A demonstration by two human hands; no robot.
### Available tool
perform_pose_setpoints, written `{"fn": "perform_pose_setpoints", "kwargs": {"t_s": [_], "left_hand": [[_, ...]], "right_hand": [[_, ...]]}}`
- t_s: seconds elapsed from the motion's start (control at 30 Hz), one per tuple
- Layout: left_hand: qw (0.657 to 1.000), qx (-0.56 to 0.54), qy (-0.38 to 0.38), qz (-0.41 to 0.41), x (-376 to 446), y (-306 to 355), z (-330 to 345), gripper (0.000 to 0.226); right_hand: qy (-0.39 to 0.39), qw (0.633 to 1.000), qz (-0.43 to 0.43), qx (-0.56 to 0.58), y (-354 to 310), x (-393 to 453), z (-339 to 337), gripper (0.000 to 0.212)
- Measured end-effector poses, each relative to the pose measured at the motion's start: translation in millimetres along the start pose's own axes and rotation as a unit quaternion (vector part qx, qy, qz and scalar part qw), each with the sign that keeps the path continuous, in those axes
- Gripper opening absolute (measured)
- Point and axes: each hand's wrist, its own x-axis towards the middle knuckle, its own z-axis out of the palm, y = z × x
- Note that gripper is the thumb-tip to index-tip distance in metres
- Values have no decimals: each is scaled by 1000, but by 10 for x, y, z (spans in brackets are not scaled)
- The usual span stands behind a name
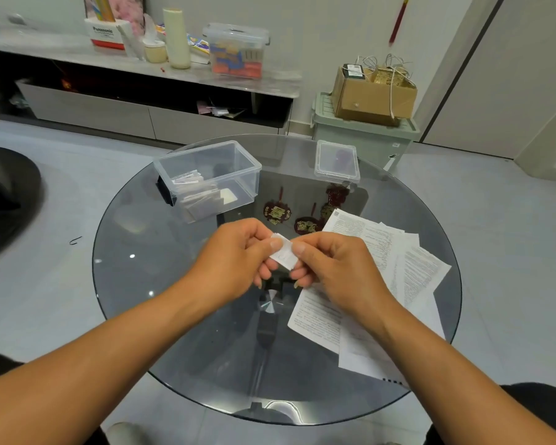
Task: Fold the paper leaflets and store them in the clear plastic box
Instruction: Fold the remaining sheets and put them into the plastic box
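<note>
At the centre of the frame, above the round dark glass table point(174, 309), the person's left hand point(235, 255) and right hand point(331, 264) meet around a small folded white paper leaflet point(283, 256). Each hand has a pinching grip on it, thumb on top and curled fingers beneath, the left at the leaflet's left end and the right at its right end, so the paper is held in the air clear of the glass.

In the upper middle left of the table stands the clear rectangular plastic box point(244, 167), open at the top, with several folded leaflets point(195, 195) lying at its left end. Its clear plastic lid point(336, 162) lies apart on the table toward the upper right. A loose pile of unfolded printed white paper sheets point(411, 271) spreads over the right side of the table, partly under the right forearm. Red and gold ornaments point(305, 224) show in the glass between the box and the sheets.
</note>
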Motion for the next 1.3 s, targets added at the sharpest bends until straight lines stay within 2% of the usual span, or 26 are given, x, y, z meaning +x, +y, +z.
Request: {"fn": "perform_pose_setpoints", "kwargs": {"t_s": [0.07,0.17,0.2,0.27,0.3,0.33,0.4,0.5,0.57,0.63,0.7,0.73,0.8,0.83,0.9,0.93,1.03,1.1,1.2,1.3], "left_hand": [[998,48,36,-16,86,-40,-81,11],[982,171,79,-2,182,-144,-286,9],[967,238,94,19,191,-179,-345,9],[909,392,118,81,180,-214,-395,13],[885,434,118,122,176,-217,-379,15],[876,448,110,141,156,-220,-344,18],[880,449,56,144,101,-234,-231,18],[842,520,-9,144,-70,-255,-19,10],[835,542,-39,88,-124,-231,18,54],[850,522,-54,43,-59,-201,-31,84],[858,512,-49,18,48,-214,-136,96],[861,506,-45,19,66,-206,-171,96],[869,490,-29,55,44,-207,-202,89],[872,479,-15,96,3,-196,-196,84],[881,438,-12,178,-72,-144,-167,83],[891,405,-34,201,-105,-94,-152,85],[930,279,-133,201,-163,61,-110,83],[935,257,-163,184,-167,63,-114,71],[909,320,-189,188,-158,3,-151,65],[875,384,-213,205,-154,-43,-171,84]], "right_hand": [[27,996,-19,-88,38,11,-47,18],[44,966,-37,-250,31,2,-179,30],[27,957,-25,-289,10,-5,-220,43],[-33,934,14,-355,-60,-41,-279,71],[-64,920,26,-385,-90,-65,-298,81],[-90,908,31,-408,-107,-96,-310,86],[-109,891,24,-440,-148,-161,-317,81],[-93,850,-5,-519,-152,-215,-279,56],[-80,832,-34,-548,-120,-213,-238,35],[-78,832,-54,-547,-81,-198,-244,20],[-77,850,-53,-518,-41,-170,-315,19],[-69,873,-36,-482,-46,-163,-377,20],[-57,923,7,-380,-63,-165,-505,17],[-61,937,11,-343,-56,-162,-561,12],[-67,950,-5,-306,-29,-166,-611,12],[-69,955,-26,-288,-15,-172,-600,13],[-130,952,-92,-261,13,-214,-468,17],[-194,934,-101,-282,18,-241,-373,21],[-214,927,-68,-300,20,-252,-388,49],[-210,916,-41,-339,-11,-228,-528,70]]}}
